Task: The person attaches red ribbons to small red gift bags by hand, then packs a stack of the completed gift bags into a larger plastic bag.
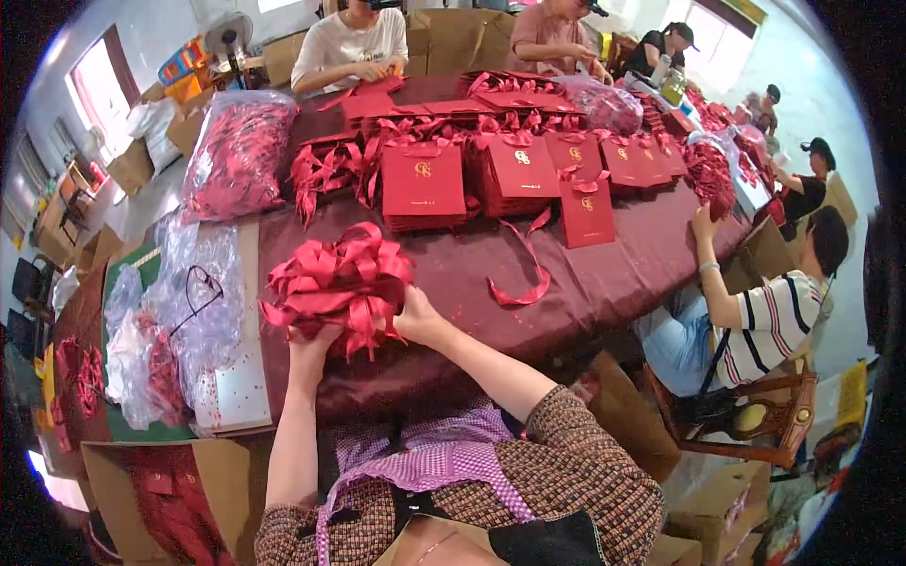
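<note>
A thick bundle of shiny red ribbons [340, 283] is held up over the near left part of the table, between my two hands. My left hand [315, 347] grips it from below, its fingers partly covered by the loops. On the bundle's right side, my right hand [420, 319] is closed against it, some fingertips hidden. Whether anything is under the loops cannot be seen. Just beyond stand stacks of red paper bags [423, 181] with gold marks and ribbon bows. A loose red ribbon [522, 283] curls on the tablecloth to the right.
The table has a dark red cloth [453, 349]. A clear plastic sack of red ribbons [241, 156] stands at the far left, with crumpled plastic [203, 283] nearer. An open cardboard box [226, 481] sits below left. Several people work around the table, one in a striped shirt [779, 316] at right.
</note>
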A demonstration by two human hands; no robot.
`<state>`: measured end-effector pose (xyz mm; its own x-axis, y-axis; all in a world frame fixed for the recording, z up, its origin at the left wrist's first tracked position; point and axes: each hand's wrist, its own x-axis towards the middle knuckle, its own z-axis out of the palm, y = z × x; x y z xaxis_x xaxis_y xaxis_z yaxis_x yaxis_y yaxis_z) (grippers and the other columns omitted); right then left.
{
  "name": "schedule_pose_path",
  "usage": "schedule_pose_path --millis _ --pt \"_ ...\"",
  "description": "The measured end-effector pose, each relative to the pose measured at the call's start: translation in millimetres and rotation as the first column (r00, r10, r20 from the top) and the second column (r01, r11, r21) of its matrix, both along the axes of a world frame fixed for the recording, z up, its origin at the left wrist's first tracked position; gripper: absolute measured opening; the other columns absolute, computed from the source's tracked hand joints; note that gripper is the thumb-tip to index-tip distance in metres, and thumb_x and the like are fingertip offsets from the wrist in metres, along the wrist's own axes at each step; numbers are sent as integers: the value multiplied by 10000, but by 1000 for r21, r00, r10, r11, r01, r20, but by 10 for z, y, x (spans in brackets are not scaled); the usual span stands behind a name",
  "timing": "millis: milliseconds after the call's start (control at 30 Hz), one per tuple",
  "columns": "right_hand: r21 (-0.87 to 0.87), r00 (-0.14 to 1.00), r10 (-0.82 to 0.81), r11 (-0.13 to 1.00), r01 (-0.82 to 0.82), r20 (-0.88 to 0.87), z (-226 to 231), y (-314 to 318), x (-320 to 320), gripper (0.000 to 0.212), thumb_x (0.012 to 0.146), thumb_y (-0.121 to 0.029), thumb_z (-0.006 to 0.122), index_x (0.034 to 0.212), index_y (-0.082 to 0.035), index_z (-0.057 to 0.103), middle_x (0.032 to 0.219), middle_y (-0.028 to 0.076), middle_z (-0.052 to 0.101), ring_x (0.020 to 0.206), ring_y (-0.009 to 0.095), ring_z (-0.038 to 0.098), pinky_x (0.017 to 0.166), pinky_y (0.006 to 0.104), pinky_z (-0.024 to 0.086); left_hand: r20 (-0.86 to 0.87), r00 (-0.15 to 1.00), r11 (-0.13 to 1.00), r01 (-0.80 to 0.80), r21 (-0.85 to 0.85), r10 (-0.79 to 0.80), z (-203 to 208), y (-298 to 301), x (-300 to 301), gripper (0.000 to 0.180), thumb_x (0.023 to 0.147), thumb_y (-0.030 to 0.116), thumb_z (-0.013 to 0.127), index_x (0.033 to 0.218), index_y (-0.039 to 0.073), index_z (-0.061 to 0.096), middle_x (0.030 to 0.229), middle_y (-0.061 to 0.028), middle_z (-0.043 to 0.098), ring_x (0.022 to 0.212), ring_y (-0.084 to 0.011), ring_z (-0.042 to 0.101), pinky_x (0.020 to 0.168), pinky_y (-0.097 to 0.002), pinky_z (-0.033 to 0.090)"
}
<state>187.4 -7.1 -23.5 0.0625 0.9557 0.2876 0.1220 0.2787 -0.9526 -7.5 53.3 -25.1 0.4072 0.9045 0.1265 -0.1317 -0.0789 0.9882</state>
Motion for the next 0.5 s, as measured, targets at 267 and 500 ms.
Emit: schedule_pose_path --millis 267,500 --pt "310 562 -256 951 -2 787 1730 -82 -21 699 672 -201 735 1236 43 402 1047 265 576 998 399 569 840 415 474 542 838 895 291 -339 -67 -259 -44 423 536 916 406 514 1344 127 353 1296 -53 450 1213 -254 442 996 -451 403" --pt "-51 160 45 998 35 986 1212 266 57 677 676 -224 710 1225 23 401 997 210 578 951 362 569 796 426 475 310 883 579 465 -670 -351 109 -868 499 300 921 268 526 1072 14 575 977 -144 620 889 -261 610 798 -365 503"
